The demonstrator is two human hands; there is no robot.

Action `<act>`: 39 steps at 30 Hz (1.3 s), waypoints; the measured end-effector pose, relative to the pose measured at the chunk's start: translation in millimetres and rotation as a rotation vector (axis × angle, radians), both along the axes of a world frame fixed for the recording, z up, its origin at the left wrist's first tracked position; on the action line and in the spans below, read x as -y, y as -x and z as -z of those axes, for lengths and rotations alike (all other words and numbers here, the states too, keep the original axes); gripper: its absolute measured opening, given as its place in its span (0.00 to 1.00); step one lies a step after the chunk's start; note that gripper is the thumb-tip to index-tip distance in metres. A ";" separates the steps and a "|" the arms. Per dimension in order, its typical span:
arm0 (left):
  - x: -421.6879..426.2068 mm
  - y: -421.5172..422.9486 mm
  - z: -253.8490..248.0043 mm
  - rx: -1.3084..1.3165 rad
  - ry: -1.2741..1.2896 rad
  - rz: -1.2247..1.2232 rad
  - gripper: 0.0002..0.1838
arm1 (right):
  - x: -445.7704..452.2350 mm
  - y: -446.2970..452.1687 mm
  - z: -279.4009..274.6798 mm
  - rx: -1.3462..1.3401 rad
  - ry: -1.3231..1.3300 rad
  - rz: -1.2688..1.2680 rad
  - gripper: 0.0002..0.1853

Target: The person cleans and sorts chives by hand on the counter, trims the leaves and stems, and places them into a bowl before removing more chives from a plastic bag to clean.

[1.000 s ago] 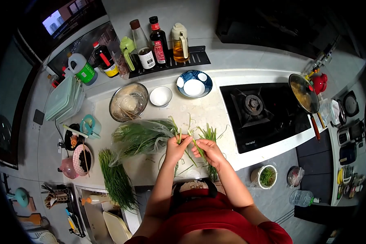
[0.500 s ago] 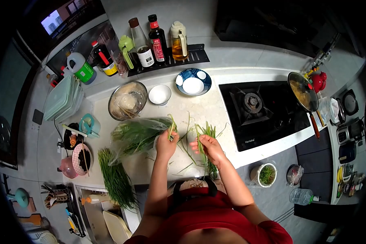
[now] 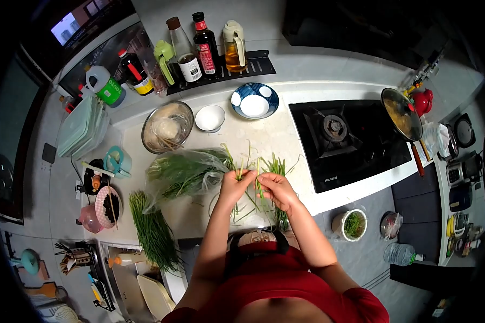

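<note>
Over the counter's front part my left hand [image 3: 235,188] is closed in a pinch on a few garlic chive stalks. Close beside it, my right hand [image 3: 277,192] pinches some upright garlic chives [image 3: 258,171] between thumb and fingers. A small pile of chives [image 3: 275,165] lies behind and below the right hand, partly covered by it. To the left, a clear plastic bag [image 3: 210,159] holds a large bunch of chives, and another long dark green bunch [image 3: 155,234] rests at the counter edge by the sink. Loose stalks are scattered under my hands.
Along the back stand a steel bowl with dough [image 3: 168,127], a white bowl [image 3: 210,118] and a blue patterned bowl [image 3: 255,101]. A gas stove [image 3: 355,142] with a lidded pan [image 3: 401,114] is at right. A bin [image 3: 339,226] with green scraps stands on the floor.
My left hand has moved right and slightly down, close to my right hand. The right hand remains nearly in place, and the thumbs now almost meet.
</note>
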State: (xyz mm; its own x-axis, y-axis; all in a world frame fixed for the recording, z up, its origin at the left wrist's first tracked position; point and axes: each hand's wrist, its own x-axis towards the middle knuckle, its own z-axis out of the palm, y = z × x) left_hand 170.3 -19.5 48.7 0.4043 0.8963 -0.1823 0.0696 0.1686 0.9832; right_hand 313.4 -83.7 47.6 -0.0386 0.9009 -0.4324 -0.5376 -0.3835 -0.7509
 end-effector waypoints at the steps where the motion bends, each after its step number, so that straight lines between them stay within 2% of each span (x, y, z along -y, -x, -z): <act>1: 2.9 1.0 -5.6 0.030 0.004 0.055 0.09 | 0.4 0.2 -0.9 0.003 0.002 0.006 0.08; 7: 2.2 5.1 -4.0 0.037 0.043 0.098 0.08 | 2.3 1.2 -0.4 0.088 0.028 -0.001 0.07; 10: 1.0 6.9 4.1 -0.035 -0.033 0.077 0.09 | 4.1 -0.2 -0.4 0.138 0.036 -0.002 0.07; 13: 0.4 9.2 -1.6 -0.361 -0.230 -0.084 0.10 | 3.6 -1.0 2.2 0.098 0.008 0.018 0.07; 17: -14.8 20.8 9.9 -0.492 -0.544 -0.211 0.11 | 5.8 -7.5 4.5 0.094 0.030 -0.036 0.06; 20: -24.1 29.8 20.5 -0.474 -0.562 -0.194 0.10 | 5.6 -8.9 3.4 0.038 0.055 -0.034 0.06; 24: -9.0 14.9 -8.3 -0.318 -0.401 -0.203 0.10 | 3.4 -7.8 4.6 -0.032 0.062 -0.032 0.07; 28: -4.6 5.9 -5.0 -0.114 -0.038 0.006 0.08 | -0.2 -1.7 -1.8 -0.062 0.075 -0.003 0.06; 32: -2.3 4.9 -10.0 0.037 0.034 0.028 0.09 | -2.3 -2.3 0.3 -0.122 0.055 0.015 0.06; 35: 2.2 0.9 -15.7 0.071 -0.026 0.047 0.10 | -3.4 -1.2 2.2 -0.126 0.039 0.009 0.06; 39: -0.4 2.2 -14.3 0.068 0.065 -0.060 0.11 | -3.4 0.0 3.8 -0.114 0.068 0.001 0.07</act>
State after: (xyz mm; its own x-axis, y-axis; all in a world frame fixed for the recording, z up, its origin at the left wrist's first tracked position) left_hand 168.0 -19.1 63.0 0.3640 0.9063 -0.2148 -0.0088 0.2340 0.9722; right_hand 313.4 -80.3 43.8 -0.0902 0.8696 -0.4855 -0.6181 -0.4311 -0.6574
